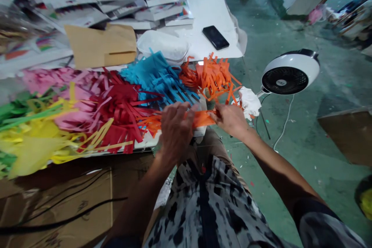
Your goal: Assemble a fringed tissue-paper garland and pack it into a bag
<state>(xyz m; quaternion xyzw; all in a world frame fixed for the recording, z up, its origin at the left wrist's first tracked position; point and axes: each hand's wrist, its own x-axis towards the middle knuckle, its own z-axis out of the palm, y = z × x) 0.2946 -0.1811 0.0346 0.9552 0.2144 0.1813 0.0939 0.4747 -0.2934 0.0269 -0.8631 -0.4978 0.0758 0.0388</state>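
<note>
Well, on my feed the left hand point(176, 131) and the right hand point(231, 120) each have their grip clamped on one end of an orange paper strip point(202, 119), which sits just in front of a heap of fringed orange paper point(210, 77). To the left on the surface point(209, 4) lie fringed red paper point(122, 104) and fringed blue paper point(157, 77), while crumpled white paper point(249, 102) sits just beyond the right hand, near a white fan point(290, 71).
</note>
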